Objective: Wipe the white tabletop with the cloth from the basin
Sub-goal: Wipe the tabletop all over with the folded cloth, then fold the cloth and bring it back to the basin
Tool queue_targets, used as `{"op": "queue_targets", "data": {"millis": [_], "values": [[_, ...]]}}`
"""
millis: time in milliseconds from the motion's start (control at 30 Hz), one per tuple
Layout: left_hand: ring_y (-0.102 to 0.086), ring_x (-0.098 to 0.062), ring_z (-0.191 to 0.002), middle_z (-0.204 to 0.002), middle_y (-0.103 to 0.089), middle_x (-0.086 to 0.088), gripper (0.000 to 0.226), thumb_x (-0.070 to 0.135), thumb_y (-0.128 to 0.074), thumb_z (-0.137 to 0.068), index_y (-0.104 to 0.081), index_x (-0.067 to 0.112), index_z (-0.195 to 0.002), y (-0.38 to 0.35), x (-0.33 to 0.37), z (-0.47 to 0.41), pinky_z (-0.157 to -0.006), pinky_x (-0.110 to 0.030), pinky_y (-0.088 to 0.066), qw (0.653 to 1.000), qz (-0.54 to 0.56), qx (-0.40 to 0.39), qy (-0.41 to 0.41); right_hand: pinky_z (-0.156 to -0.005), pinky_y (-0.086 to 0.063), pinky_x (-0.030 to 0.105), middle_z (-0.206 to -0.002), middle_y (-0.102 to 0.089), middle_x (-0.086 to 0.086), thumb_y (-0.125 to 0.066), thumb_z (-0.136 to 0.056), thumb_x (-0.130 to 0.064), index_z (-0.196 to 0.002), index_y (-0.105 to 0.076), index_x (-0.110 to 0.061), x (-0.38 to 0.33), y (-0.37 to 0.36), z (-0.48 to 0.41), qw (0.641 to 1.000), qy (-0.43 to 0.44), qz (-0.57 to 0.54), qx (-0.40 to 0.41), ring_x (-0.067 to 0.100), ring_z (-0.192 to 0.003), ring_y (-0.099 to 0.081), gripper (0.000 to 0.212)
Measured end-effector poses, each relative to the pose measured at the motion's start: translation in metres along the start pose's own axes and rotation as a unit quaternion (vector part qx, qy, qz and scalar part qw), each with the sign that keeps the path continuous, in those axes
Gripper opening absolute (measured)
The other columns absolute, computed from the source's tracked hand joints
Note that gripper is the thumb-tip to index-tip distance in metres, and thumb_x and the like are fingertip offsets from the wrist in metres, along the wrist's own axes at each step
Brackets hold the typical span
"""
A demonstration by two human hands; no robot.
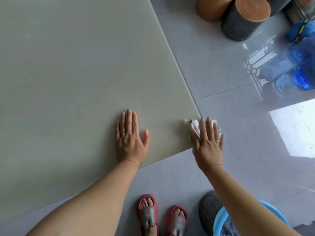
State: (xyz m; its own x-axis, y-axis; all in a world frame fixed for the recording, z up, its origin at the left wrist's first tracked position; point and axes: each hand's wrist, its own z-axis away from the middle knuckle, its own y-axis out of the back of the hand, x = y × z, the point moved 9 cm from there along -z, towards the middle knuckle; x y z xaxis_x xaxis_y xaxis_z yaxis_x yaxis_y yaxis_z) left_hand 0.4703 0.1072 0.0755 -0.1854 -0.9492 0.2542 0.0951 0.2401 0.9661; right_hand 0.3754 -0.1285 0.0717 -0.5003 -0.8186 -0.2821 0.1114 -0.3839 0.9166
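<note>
Our right hand (pixel 208 142) presses flat on the cloth (pixel 194 127) at the near right corner of the white tabletop (pixel 68 65). Our left hand (pixel 131 137) lies flat, holding nothing. Almost all the top lies left and ahead, so the cloth should go there.

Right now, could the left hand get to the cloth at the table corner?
Probably yes. The left hand lies flat on the tabletop, with only bare surface between it and the cloth. The right hand covers most of the cloth, though.
</note>
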Motion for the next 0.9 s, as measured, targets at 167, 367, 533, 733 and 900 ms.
{"op": "queue_targets", "data": {"millis": [167,367,533,733,900], "values": [[-0.023,-0.031,-0.143,-0.155,-0.026,-0.014,0.069,0.042,-0.027,-0.089,-0.030,0.003,-0.146,-0.001,0.003,0.001,-0.117,-0.046,-0.018,1.000,0.009,-0.008,-0.003,-0.115,-0.004,0.035,-0.159,-0.005,0.004,-0.031,-0.100,-0.033,-0.151,-0.013,-0.017,-0.003,0.000,-0.012,0.978,-0.079,-0.191,0.000,0.019,-0.143,-0.005,0.056],[-0.035,-0.040,-0.135,-0.144,-0.041,-0.024,0.047,0.022,-0.054,-0.092,-0.049,-0.005,-0.131,0.014,0.026,0.001,-0.112,-0.050,-0.024,0.994,0.099,0.017,0.041,-0.100,-0.042,0.039,-0.148,-0.031,0.009,-0.051,-0.090,-0.011,-0.149,-0.018,-0.025,0.056,-0.005,-0.016,0.777,-0.274,-0.562,-0.067,0.024,-0.118,-0.048,0.069],[-0.049,-0.029,-0.117,-0.125,-0.055,-0.011,0.041,0.034,-0.055,-0.093,-0.055,0.006,-0.124,-0.005,0.129,0.011,-0.100,-0.037,-0.038,0.933,0.326,-0.113,0.098,-0.093,-0.033,0.036,-0.125,-0.052,-0.001,-0.063,-0.085,-0.035,-0.122,-0.050,-0.026,0.065,-0.028,-0.015,0.758,-0.307,-0.537,-0.206,0.016,-0.108,-0.051,0.041],[-0.060,-0.029,-0.105,-0.115,-0.062,-0.005,0.047,0.038,-0.065,-0.082,-0.050,0.011,-0.117,-0.035,0.160,0.017,-0.089,-0.041,-0.050,0.877,0.366,-0.226,0.216,-0.089,-0.044,0.026,-0.107,-0.069,-0.004,-0.065,-0.080,-0.050,-0.114,-0.062,-0.022,0.068,-0.043,0.005,0.696,-0.298,-0.606,-0.243,0.008,-0.095,-0.062,0.044],[-0.059,-0.030,-0.104,-0.111,-0.065,-0.005,0.025,0.036,-0.060,-0.085,-0.054,0.017,-0.100,-0.039,0.168,0.024,-0.090,-0.038,-0.049,0.916,0.267,-0.236,0.185,-0.089,-0.052,0.037,-0.122,-0.063,0.012,-0.054,-0.093,-0.032,-0.128,-0.055,-0.007,0.085,-0.022,0.007,0.663,-0.261,-0.690,-0.127,0.024,-0.107,-0.063,0.043]]}}
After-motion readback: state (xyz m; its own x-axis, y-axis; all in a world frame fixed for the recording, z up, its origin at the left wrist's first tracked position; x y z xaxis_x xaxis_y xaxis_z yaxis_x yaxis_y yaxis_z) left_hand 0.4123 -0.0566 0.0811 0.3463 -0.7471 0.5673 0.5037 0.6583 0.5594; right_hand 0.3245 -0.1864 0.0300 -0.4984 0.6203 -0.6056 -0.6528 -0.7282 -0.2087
